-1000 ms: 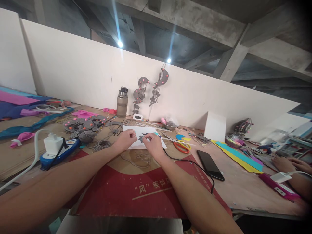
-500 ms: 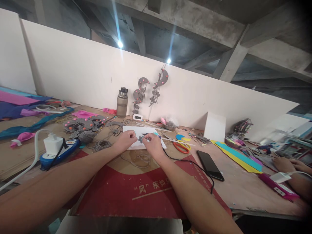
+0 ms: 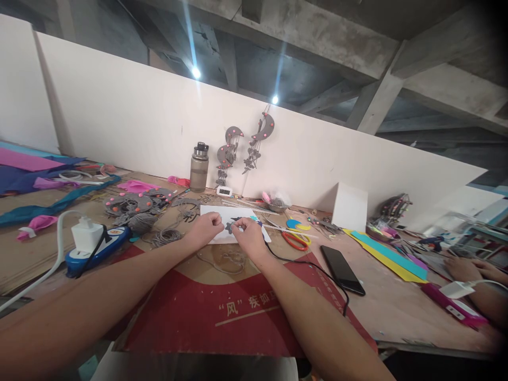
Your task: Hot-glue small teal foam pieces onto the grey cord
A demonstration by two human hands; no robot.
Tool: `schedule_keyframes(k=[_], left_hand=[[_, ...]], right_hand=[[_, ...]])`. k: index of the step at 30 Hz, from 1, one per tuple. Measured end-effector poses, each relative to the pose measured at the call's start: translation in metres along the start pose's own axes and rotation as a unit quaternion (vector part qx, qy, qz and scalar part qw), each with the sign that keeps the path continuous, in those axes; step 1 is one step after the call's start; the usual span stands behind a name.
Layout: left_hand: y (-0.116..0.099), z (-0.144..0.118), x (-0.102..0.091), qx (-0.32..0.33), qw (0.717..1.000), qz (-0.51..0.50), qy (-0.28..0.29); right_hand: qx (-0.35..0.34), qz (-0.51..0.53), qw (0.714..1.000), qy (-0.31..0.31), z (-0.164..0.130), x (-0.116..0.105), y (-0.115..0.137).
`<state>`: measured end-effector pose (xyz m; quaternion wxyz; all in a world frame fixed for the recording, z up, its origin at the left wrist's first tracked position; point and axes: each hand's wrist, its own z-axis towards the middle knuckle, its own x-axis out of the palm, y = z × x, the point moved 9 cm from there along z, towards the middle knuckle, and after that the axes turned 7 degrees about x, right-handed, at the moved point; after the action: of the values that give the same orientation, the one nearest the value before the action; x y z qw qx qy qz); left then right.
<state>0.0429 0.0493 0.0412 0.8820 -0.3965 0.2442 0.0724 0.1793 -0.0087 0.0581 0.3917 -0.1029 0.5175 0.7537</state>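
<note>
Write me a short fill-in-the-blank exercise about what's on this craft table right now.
1. Both hands, left hand and right hand, pinch a small grey cutout over a sheet of ____ paper.
2. The black phone lies to the ____ of the orange scissors.
3. The water bottle stands against the ____.

Missing words: white; right; wall

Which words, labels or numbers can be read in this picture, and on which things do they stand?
"风" 疾如: white print on the red cardboard sheet under the forearms; the line runs on beneath the right arm, hidden.
Small white digital display by the wall: digits too small to read.
Blue power strip: round label blurred.
</note>
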Motion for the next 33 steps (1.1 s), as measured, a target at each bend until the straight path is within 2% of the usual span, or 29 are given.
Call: schedule_keyframes(k=[6,12,20,25,33], left_hand=[[0.0004,-0.0002,-0.0022,-0.002,1.0,0.018,-0.009],[0.0,0.0007,0.0003,0.036,0.999,0.0,-0.009],[0.0025,0.0006,0.0002,0.006,1.0,0.001,-0.002],[-0.0011,0.001,-0.0023,0.014,1.0,0.012,-0.015],[0.0052,0.0014,0.0019,0.029,0.999,0.007,-0.012]], right_hand=[[0.001,-0.003,1.0,0.001,-0.0004,0.0002,0.0006],[-0.002,-0.002,1.0,-0.002,-0.0003,0.0004,-0.0003],[-0.008,-0.004,1.0,-0.005,0.0009,0.0021,-0.0021],[-0.016,-0.008,1.0,-0.007,0.0013,0.0026,-0.0015],[-0.007,-0.007,1.0,-0.006,0.0007,0.0025,-0.0028]])
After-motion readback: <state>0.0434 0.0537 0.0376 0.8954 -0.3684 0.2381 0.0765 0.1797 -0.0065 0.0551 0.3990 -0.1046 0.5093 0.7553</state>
